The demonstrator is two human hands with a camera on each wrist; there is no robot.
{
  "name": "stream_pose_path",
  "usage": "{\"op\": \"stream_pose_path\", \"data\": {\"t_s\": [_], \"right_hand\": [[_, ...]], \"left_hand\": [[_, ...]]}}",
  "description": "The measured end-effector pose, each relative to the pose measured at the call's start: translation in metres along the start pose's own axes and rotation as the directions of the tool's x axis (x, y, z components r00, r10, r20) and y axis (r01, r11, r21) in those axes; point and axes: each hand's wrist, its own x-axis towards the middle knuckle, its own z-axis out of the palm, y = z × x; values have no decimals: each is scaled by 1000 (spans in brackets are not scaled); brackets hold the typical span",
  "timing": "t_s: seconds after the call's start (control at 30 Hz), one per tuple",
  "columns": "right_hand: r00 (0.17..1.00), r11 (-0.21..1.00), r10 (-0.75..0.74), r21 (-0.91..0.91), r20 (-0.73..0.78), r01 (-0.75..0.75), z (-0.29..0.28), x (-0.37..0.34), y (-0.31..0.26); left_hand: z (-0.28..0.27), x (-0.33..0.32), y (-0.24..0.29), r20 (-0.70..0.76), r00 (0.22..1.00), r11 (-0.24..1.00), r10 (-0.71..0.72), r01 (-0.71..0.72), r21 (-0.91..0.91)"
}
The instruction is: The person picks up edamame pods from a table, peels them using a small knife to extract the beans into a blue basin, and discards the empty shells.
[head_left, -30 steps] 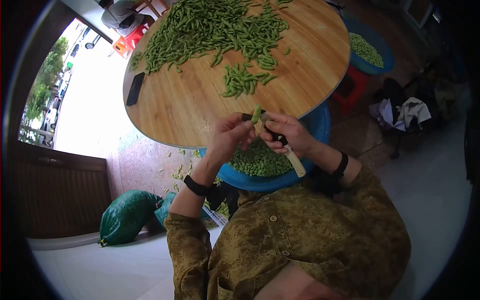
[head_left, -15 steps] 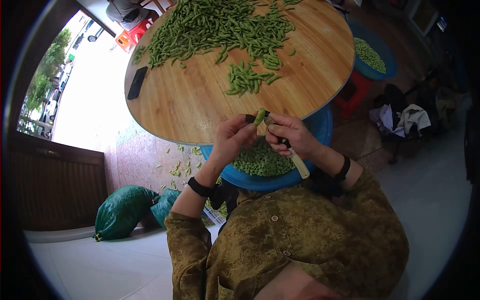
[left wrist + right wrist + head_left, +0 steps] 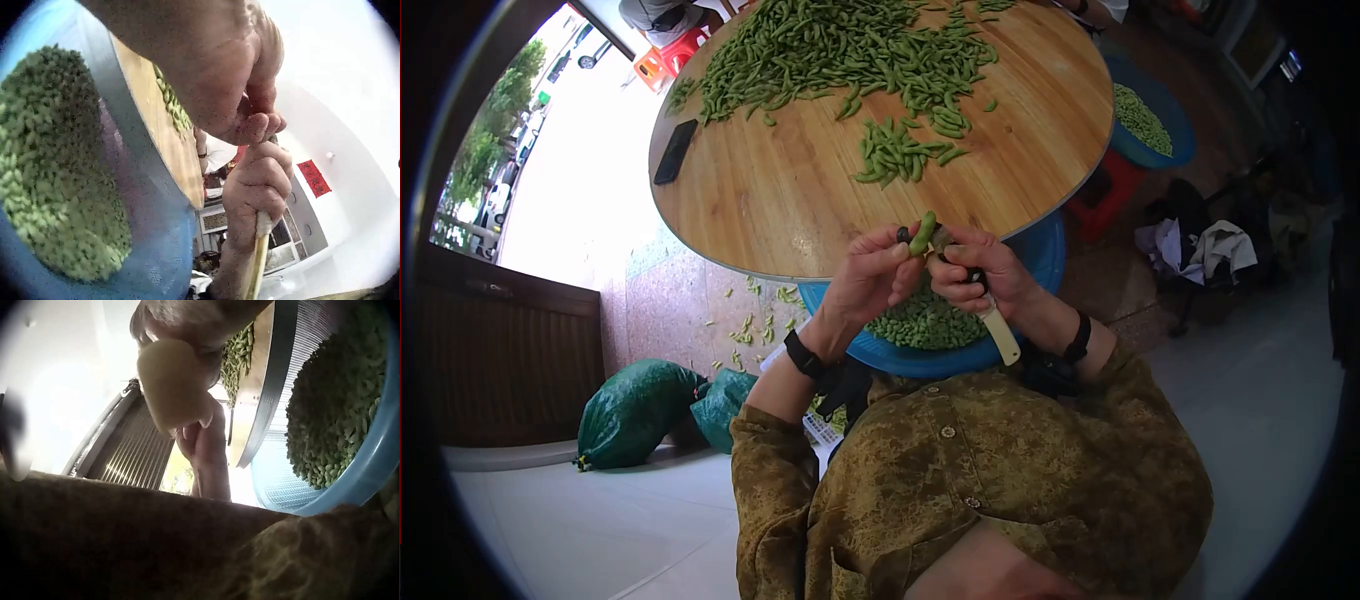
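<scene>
My left hand [image 3: 870, 268] pinches a green soybean pod [image 3: 923, 232] between thumb and forefinger, with a black cover on a fingertip. Right beside it, my right hand [image 3: 985, 272] grips a tool with a cream handle [image 3: 1003, 335], whose butt end points back toward my body. The tool's working end is hidden among the fingers, close against the pod. In the left wrist view both hands meet at the fingertips. Below them sits a blue tub [image 3: 900, 362] holding a heap of shelled green beans [image 3: 930, 325].
A round wooden table [image 3: 750, 220] carries a big pile of pods [image 3: 820, 60], a smaller heap [image 3: 892, 152] and a black phone [image 3: 675, 152]. Green sacks [image 3: 640, 415] lie on the floor at left. Another blue basin [image 3: 1165, 100] stands on a red stool [image 3: 1108, 195] at right.
The head view has shifted slightly. Both hands stay together over the tub, the left still pinching the pod and the right still gripping the tool; the pod's tilt differs a little.
</scene>
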Motion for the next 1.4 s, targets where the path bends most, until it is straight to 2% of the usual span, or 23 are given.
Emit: {"op": "stream_pose_path", "data": {"t_s": [0.13,0.2,0.27,0.33,0.4,0.43,0.47,0.5,0.53,0.6,0.73,0.8,0.83,0.9,0.93,1.0,1.13,1.2,1.23,1.27,1.3,1.33,1.4], "right_hand": [[992,998,11,58,123,-18,-9,-3,6],[985,995,30,93,167,-46,-11,-6,10],[963,987,42,140,266,-82,-11,-9,14],[964,987,63,125,260,-98,-16,-12,16],[963,987,78,116,257,-110,-16,-12,15],[993,993,90,67,76,-95,-11,-11,9],[991,996,87,15,-105,-86,-7,-9,5],[990,995,65,-71,-125,-74,-5,-8,4],[989,994,73,-70,-125,-82,0,-8,5],[974,976,57,-192,-220,-100,9,-8,7],[980,967,3,-251,-197,-53,4,-7,12],[993,992,22,-125,-113,-36,3,-6,13],[993,991,26,-125,-111,-40,0,-5,12],[996,996,85,-20,1,-85,-7,-3,10],[996,996,84,-19,4,-84,-10,-4,12],[991,993,114,35,66,-116,-14,-7,13],[984,989,118,70,136,-129,-12,-14,17],[984,980,153,141,-92,-139,-15,-11,14],[984,980,152,142,-88,-138,-15,-9,13],[982,977,158,161,-107,-139,-14,-6,11],[977,973,167,184,-130,-142,-13,-5,11],[977,971,168,192,-134,-141,-11,-5,12],[973,958,182,247,-145,-143,-8,-3,12]], "left_hand": [[-3,0,-12,23,999,991,-30,33,-127],[-4,-2,-19,150,988,982,-24,51,-183],[-2,-8,-21,177,983,981,-49,81,-175],[3,-12,-19,206,976,980,-75,110,-167],[9,-14,-11,2,999,996,-41,41,76],[16,-13,-8,2,999,996,-40,40,76],[23,-12,-4,-159,986,972,47,-9,233],[27,-9,-3,-299,941,921,159,-33,388],[25,-9,-6,-305,939,923,162,-35,384],[21,-9,-10,-282,913,724,294,-20,690],[17,-8,-9,-366,918,843,152,73,533],[9,-9,-9,-166,986,992,9,13,128],[8,-9,-11,-169,986,992,12,10,127],[8,-10,-14,-122,991,994,-47,34,-101],[5,-10,-16,-123,991,995,-46,34,-98],[0,-9,-22,4,998,987,-70,70,-148],[4,-10,-24,67,995,986,-68,77,-146],[4,-6,-18,-255,967,947,5,77,312],[5,-6,-18,-256,967,946,6,78,315],[6,-6,-18,-181,929,628,322,-66,775],[10,-7,-18,47,844,99,534,-117,988],[14,-9,-17,41,848,104,528,-112,988],[25,-12,-6,425,739,-390,523,-236,890]]}}
